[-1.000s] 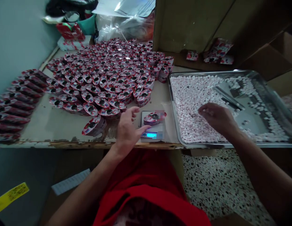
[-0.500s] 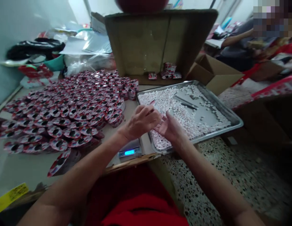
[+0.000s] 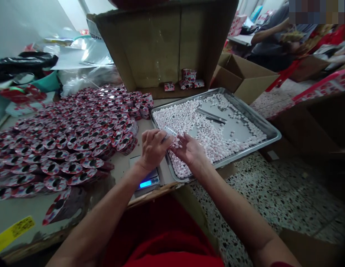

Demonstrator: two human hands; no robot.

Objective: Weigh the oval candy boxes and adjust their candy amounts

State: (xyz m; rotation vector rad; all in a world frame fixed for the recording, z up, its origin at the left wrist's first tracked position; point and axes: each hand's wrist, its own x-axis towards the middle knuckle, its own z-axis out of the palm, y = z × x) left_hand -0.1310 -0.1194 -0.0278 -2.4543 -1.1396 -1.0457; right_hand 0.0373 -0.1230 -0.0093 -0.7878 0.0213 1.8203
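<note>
My left hand (image 3: 154,146) is closed round a small clear plastic cup (image 3: 171,129) with dark printed marks, held tilted over the near left corner of a metal tray (image 3: 246,157). My right hand (image 3: 192,150) is turned palm up right beside the cup, its fingers stretched out towards it. A few small white pieces show between the cup and those fingers; whether they rest on the fingers I cannot tell. Many white tablet-like candies (image 3: 211,139) lie spread in the tray. Below my left hand, a digital scale (image 3: 147,183) with a lit blue display stands on the table.
Rows of open printed pouches (image 3: 74,144) cover the table at left. Metal tongs or a bar (image 3: 211,115) lie in the tray. Behind stands a large cardboard box (image 3: 150,48) with several small packs (image 3: 189,76). An open carton (image 3: 244,76) and another person (image 3: 272,37) are at right.
My view has shifted, so the tray and pouches sit lower and further left. My left hand has turned, leaving the clear cup more visible. The right hand stays beside it, palm up.
</note>
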